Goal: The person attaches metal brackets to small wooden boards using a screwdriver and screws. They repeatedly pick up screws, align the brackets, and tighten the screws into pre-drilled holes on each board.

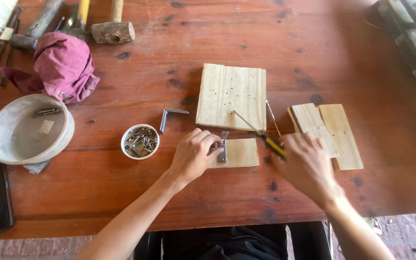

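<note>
Head view: left hand (194, 155) pins a metal bracket (224, 147) on the small board (237, 153) at centre; right hand (306, 163), blurred at 3 o'clock, grips a screwdriver (261, 133). That tip might skid onto the pinning fingers.

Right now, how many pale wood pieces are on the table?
4: a big square board, a small piece under the left hand, and two planks at right. Others may be hidden.

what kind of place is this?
Likely a home or hobby woodworking bench: a worn wooden table with cut pine boards, a small bowl of screws, and a hammer at the far edge.
</note>
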